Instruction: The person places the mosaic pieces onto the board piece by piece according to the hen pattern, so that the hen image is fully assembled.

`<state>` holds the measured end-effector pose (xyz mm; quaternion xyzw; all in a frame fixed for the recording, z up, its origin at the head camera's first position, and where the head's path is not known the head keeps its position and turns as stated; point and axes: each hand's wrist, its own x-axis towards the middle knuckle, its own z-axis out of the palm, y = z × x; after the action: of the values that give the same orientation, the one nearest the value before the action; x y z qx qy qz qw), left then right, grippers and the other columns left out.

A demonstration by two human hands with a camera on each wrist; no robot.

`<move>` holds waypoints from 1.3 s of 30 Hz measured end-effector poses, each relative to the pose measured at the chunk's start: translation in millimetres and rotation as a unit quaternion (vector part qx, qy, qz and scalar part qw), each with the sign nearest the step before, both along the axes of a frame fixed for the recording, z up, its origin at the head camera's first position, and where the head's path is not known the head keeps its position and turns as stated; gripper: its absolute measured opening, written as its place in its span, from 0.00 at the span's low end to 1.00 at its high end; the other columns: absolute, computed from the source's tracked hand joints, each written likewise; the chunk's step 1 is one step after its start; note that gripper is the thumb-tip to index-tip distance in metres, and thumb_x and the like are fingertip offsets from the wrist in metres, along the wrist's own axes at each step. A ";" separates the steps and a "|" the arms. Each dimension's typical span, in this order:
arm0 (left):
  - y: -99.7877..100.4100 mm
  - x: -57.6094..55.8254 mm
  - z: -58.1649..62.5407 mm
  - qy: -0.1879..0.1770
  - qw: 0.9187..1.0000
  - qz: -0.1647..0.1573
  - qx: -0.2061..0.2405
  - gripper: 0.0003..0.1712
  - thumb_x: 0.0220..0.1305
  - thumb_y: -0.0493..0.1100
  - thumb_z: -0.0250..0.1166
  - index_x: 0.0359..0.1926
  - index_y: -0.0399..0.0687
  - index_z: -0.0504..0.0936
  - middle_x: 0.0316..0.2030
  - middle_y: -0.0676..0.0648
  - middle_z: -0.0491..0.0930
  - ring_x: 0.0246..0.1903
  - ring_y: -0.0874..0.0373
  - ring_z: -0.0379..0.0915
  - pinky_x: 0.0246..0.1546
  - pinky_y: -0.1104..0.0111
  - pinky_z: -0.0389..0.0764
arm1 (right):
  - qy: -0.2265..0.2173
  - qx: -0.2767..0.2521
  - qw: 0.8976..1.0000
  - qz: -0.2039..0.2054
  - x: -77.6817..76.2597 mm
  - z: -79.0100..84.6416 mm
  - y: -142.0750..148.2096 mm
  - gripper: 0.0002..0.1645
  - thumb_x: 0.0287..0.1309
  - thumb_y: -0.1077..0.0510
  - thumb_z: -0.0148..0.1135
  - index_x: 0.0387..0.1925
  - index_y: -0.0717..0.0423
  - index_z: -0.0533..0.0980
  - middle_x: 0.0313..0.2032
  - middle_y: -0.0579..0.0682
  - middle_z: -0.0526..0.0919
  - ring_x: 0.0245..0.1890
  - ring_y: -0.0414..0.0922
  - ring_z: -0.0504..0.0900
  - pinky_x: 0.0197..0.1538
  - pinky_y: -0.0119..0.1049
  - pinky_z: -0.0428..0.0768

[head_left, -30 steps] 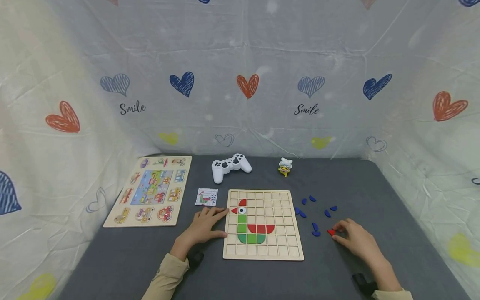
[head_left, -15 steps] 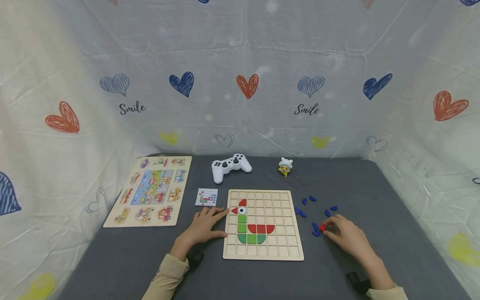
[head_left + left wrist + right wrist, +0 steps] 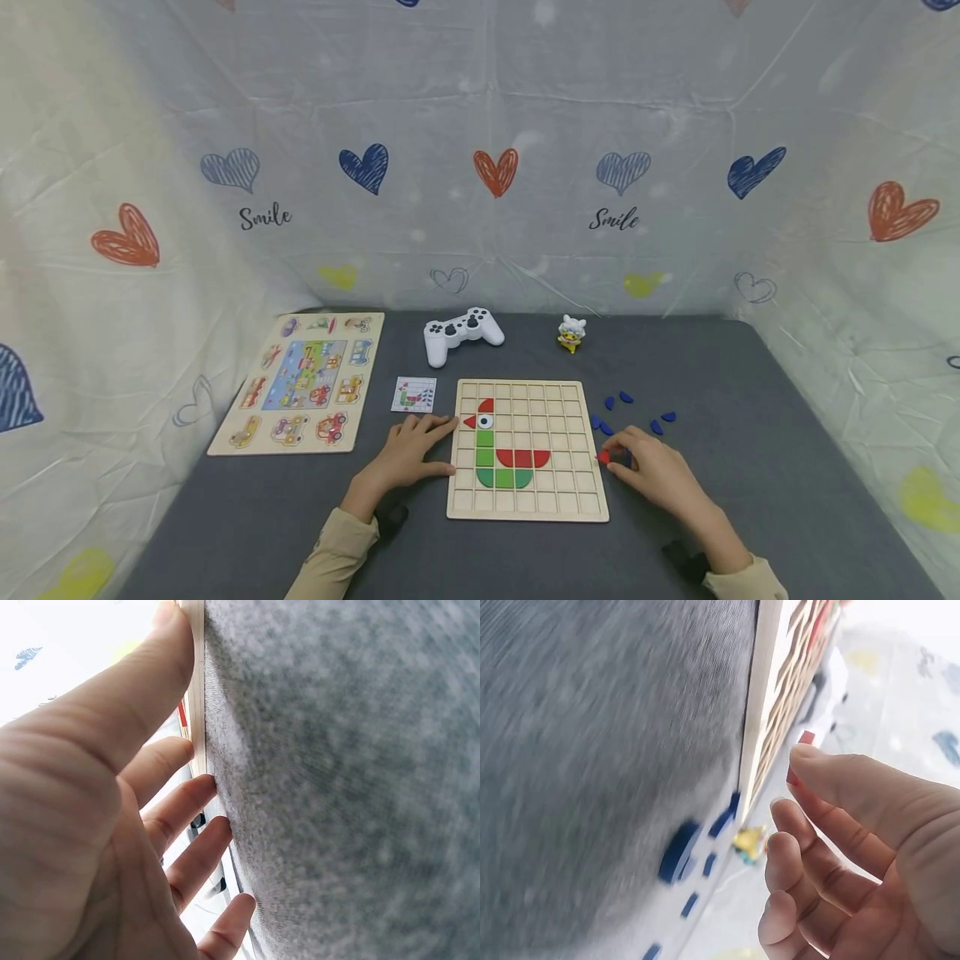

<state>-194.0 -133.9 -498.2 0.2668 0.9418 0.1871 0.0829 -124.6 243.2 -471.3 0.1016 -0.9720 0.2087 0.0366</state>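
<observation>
A wooden grid board (image 3: 570, 502) lies on the dark table, bearing red, green and white tiles laid out in a bird-like figure. My left hand (image 3: 408, 454) rests at the board's left edge, its thumb and fingertips against the side, as the left wrist view also shows. My right hand (image 3: 656, 471) pinches a small red tile (image 3: 603, 457) between thumb and index finger at the board's right edge. In the right wrist view the red tile (image 3: 808, 738) shows as a thin red edge, mostly covered by the thumb. Several blue pieces (image 3: 626, 397) lie right of the board.
A small pattern card (image 3: 413, 394) lies beyond my left hand. Farther left is a vehicle puzzle board (image 3: 225, 442). A white game controller (image 3: 462, 332) and a little yellow-and-white figurine (image 3: 572, 333) stand at the back, before a hanging cloth.
My right hand has moved left with the red tile, from the right of the blue pieces to the board's right edge. The left hand has stayed in place.
</observation>
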 end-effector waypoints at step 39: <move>0.1 1.0 0.5 -0.002 1.000 0.004 0.001 0.45 0.51 0.63 0.65 0.69 0.57 0.61 0.62 0.48 0.64 0.53 0.48 0.58 0.57 0.44 0.55 | 0.022 0.015 0.981 0.193 -3.6 -5.7 -95.6 0.09 0.47 0.55 0.69 0.33 0.45 0.81 0.29 0.38 0.75 0.22 0.30 0.67 0.26 0.26 0.68</move>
<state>-193.0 -133.8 -497.7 0.2626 0.9425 0.1890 0.0836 -128.1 147.6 -477.0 0.2922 -0.9360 0.1955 0.0151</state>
